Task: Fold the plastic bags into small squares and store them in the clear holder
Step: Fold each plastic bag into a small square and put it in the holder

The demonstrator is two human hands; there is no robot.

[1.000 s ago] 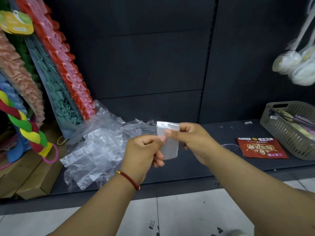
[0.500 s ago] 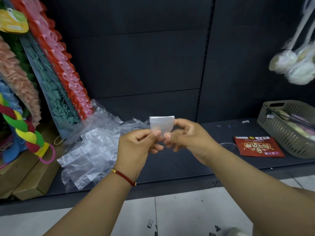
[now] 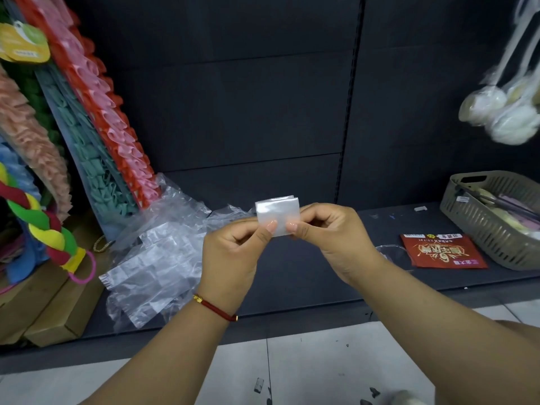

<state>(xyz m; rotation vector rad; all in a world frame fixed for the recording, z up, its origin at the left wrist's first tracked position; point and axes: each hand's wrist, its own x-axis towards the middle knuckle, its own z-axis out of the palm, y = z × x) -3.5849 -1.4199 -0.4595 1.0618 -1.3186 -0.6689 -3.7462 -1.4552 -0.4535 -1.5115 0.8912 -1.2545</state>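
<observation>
My left hand (image 3: 233,252) and right hand (image 3: 330,235) pinch the little folded bag (image 3: 277,213) with curled fingers. More bags (image 3: 155,258) lie on the shelf (image 3: 292,276).

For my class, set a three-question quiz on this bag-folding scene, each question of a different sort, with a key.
1. True or false: both hands pinch the folded bag.
2. Multiple choice: the pile of unfolded bags lies (A) in the grey basket, (B) on the dark shelf to the left of the hands, (C) on the floor tiles.
3. Fill in: the red packet lies on the shelf beside the grey ____.

Key
1. True: the left hand and the right hand each pinch its lower edge.
2. B
3. basket
</observation>
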